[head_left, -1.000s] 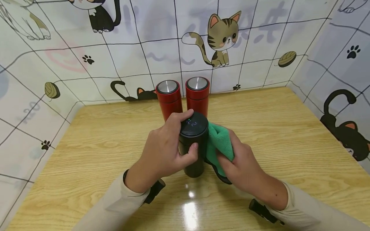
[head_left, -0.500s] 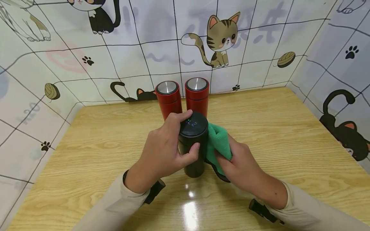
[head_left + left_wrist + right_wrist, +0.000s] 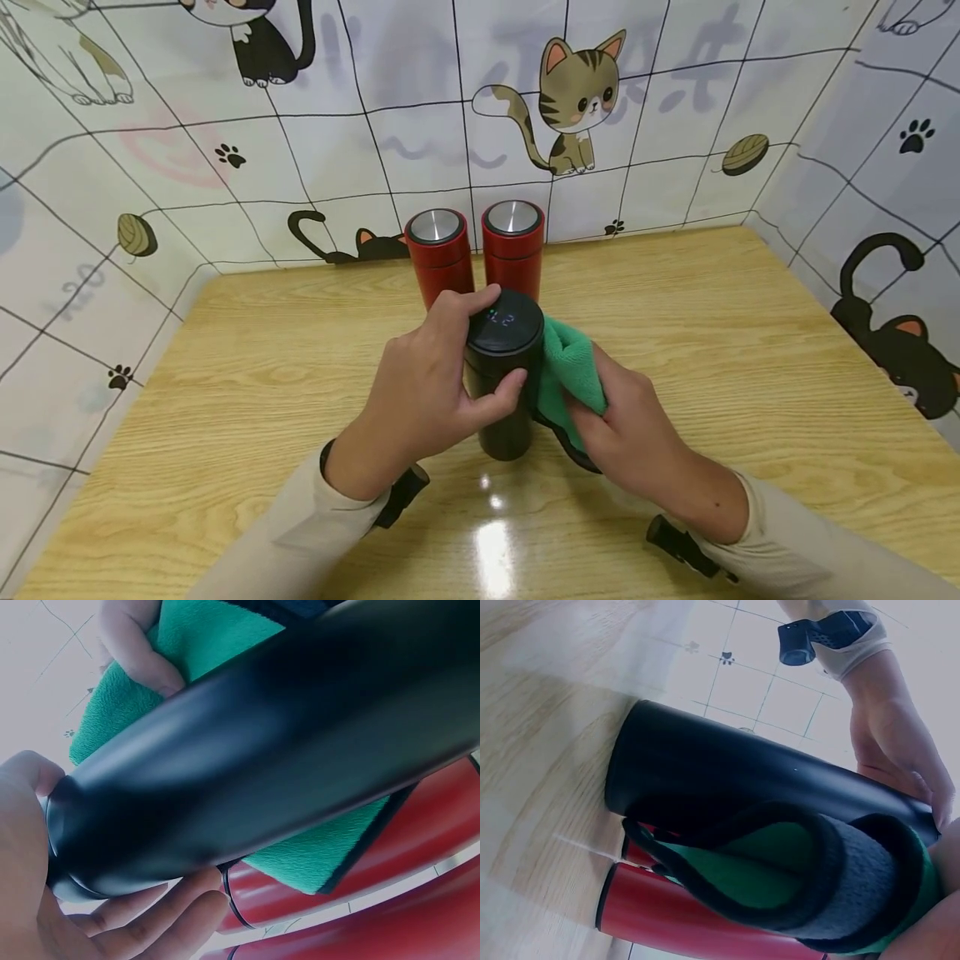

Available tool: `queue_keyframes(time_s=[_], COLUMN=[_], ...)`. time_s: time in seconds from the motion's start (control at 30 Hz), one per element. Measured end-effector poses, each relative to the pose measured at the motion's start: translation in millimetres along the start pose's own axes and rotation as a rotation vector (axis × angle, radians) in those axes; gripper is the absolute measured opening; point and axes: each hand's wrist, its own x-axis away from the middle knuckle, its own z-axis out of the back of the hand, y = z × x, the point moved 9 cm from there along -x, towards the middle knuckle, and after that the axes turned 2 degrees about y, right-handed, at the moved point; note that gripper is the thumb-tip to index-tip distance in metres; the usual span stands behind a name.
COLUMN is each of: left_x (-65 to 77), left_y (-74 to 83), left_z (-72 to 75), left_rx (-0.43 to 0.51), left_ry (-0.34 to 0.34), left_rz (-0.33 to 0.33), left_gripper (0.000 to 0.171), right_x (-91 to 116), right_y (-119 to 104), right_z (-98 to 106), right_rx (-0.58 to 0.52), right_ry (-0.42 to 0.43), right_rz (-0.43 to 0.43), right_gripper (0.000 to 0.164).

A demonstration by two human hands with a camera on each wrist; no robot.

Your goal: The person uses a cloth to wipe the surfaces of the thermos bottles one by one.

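A black thermos (image 3: 504,408) with a lit number on its lid stands upright on the wooden table. Around its top, my left hand (image 3: 427,379) grips it, index finger on the lid and thumb at the near side. My right hand (image 3: 637,425) holds a folded green cloth (image 3: 573,358) with dark edging against the right side of the thermos. Seen from the left wrist, a corner of the cloth pokes out past the far side of the black body. From the right wrist, the grey back of the cloth shows.
Two red thermoses (image 3: 439,267) with steel-topped lids stand side by side just behind the black one. A white wall sheet (image 3: 420,150) printed with cats and grid lines closes off the back and sides of the table (image 3: 285,358).
Hands, cloth and thermos keep nearly the same places. The black thermos and the cloth shift very slightly, and the lit digits on the lid read more clearly now.
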Motion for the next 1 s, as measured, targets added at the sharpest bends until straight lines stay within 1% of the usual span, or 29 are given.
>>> queue_keyframes(time_s=[0.13,0.23,0.4,0.5,0.63,0.7,0.9,0.93,1.0], left_x=[0.1,-0.2,-0.4,0.2,-0.3,-0.9,-1.1,-1.0,-0.9], left_y=[0.2,0.9,0.8,0.0,-0.1,-0.4,-3.1,-3.6,-3.8], left_z=[-0.1,0.1,0.1,-0.1,0.2,0.1,0.5,0.6,0.5], left_rx=[-0.001,-0.006,-0.006,-0.008,-0.014,-0.017,-0.015,-0.013,-0.013], left_ry=[0.010,0.016,0.022,0.030,0.041,0.045,0.061,0.062,0.060], left_rz=[-0.007,-0.006,0.010,0.017,0.018,0.022,0.044,0.049,0.053], left_gripper=[0.070,0.073,0.077,0.079,0.080,0.081,0.082,0.082,0.083], right_x=[-0.8,-0.7,0.0,0.0,-0.5,-0.8,-1.1,-1.1,-1.2], right_y=[-5.8,-5.9,-0.6,-0.4,-4.8,-5.4,2.2,2.4,1.0], right_z=[5.8,5.0,0.1,0.9,5.5,5.9,-1.3,-1.3,1.4], right_rx=[-0.014,-0.021,0.020,0.045,0.032,0.029,0.090,0.096,0.092], right_ry=[0.051,0.043,0.001,0.004,0.039,0.038,-0.052,-0.054,-0.030], right_rz=[0.040,0.055,0.031,0.026,0.062,0.067,-0.003,-0.007,-0.003], right_gripper=[0.060,0.063,0.063,0.062,0.062,0.062,0.058,0.058,0.057])
